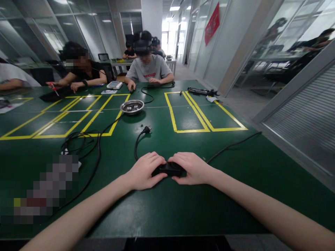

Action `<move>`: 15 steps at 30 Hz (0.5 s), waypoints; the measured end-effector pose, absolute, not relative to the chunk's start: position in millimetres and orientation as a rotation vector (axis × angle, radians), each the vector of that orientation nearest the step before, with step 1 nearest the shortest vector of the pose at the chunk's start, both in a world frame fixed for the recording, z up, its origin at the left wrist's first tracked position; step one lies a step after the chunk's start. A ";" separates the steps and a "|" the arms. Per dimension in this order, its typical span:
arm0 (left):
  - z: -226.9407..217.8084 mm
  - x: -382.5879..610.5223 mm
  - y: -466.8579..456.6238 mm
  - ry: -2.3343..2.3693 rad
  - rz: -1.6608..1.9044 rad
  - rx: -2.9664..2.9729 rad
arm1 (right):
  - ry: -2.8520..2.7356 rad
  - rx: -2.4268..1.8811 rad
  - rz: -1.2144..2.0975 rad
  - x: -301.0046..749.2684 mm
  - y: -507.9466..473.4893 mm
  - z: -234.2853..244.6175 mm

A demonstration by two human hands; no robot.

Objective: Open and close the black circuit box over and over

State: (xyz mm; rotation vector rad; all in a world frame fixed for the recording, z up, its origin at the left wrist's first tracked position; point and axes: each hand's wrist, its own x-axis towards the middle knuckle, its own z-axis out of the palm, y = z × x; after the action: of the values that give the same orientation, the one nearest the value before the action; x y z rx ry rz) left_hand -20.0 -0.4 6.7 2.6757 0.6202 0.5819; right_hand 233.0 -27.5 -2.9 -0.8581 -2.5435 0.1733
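Observation:
A small black box-shaped device (169, 169) lies on the green table (183, 209) in front of me. My left hand (145, 170) grips its left end with curled fingers. My right hand (190, 168) grips its right end the same way. Most of the device is hidden under my fingers. One black cable runs from it toward a plug (146, 130) lying further back, and another cable (232, 144) trails off to the right.
A metal bowl (132, 106) with small parts stands mid-table among yellow tape rectangles (191, 115). Coiled black cables (81, 141) lie left. A black tool (201, 91) rests far right. Other people sit at the far side and left, hands on the table.

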 end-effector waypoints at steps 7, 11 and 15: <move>9.7 -19.9 0.2 0.659 0.538 2.728 | -2.657 -0.883 0.015 234.8 -29.7 2.3; 10.6 -18.8 1.0 0.665 0.516 2.824 | -2.697 -0.929 -0.051 234.3 -29.9 5.0; 13.1 -17.6 -0.4 0.639 0.512 2.866 | -2.699 -0.940 -0.064 234.8 -30.3 6.7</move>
State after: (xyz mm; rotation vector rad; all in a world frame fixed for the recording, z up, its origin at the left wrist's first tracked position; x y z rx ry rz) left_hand -17.6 -0.4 13.1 2.8658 0.6385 0.5120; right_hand 234.8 -30.3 6.7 -0.9400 -2.6986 -0.0640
